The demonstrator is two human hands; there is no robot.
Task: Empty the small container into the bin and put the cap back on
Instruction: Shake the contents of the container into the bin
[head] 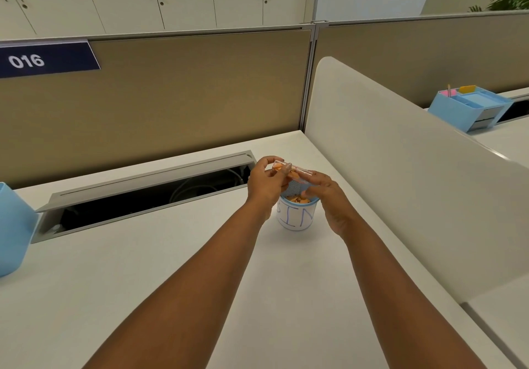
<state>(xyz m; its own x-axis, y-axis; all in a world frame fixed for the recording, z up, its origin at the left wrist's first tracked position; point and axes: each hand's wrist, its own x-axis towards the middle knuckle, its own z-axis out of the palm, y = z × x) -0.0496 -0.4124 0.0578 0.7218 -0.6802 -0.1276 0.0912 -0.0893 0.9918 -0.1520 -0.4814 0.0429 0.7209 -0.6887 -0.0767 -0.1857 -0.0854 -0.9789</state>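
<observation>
The left hand (264, 181) and right hand (323, 189) are both gripping a small clear container (290, 169) with orange bits inside, holding it nearly level just above the bin (297, 215). The bin, already holding orange pieces, is standing on the white desk (143, 268) near the side divider (400, 182).

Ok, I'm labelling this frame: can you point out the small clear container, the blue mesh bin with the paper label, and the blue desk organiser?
Small clear plastic container (292, 169): head view, mid-body between the hands.
Blue mesh bin with white paper label (297, 216): head view, label front.
Blue desk organiser (473, 108): head view, top tray.
</observation>
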